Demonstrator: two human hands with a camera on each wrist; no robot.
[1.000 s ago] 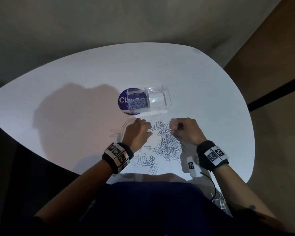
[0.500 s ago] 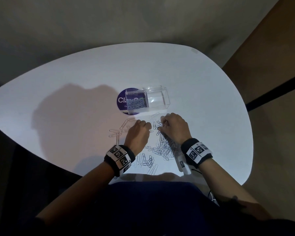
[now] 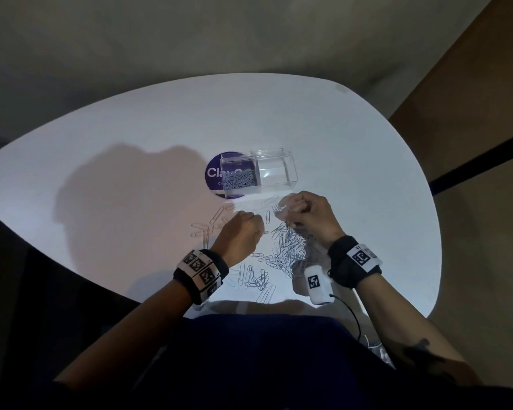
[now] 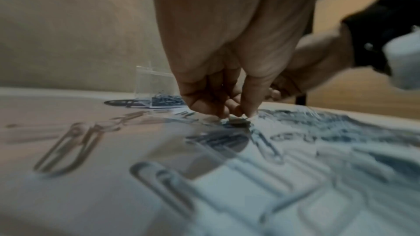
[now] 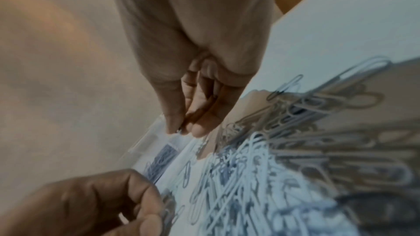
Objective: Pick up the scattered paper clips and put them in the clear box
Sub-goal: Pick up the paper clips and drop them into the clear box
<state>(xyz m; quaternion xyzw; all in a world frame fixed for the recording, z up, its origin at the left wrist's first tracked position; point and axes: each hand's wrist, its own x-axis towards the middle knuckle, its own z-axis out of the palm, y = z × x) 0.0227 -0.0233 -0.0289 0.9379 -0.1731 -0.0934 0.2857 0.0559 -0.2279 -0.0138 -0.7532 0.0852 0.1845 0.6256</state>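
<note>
The clear box (image 3: 274, 173) stands on a purple round sticker (image 3: 215, 176) at mid table, with several paper clips (image 3: 238, 181) in its left half. A dense pile of clips (image 3: 288, 250) lies nearer me, and loose clips (image 3: 208, 229) are scattered to its left. My left hand (image 3: 259, 224) is down on the table beside the pile, its fingertips (image 4: 250, 112) pinched together on clips. My right hand (image 3: 283, 210) hovers just short of the box's front wall, thumb and fingers pinching a few clips (image 5: 180, 129).
The white table (image 3: 367, 173) has a rounded edge close to my body and at the right. A white tagged device (image 3: 316, 281) hangs by my right wrist over the near edge. More clips (image 3: 258, 281) lie between my forearms.
My right hand has moved left and forward from the pile to just before the box, carrying clips. My left hand has stayed almost in place.
</note>
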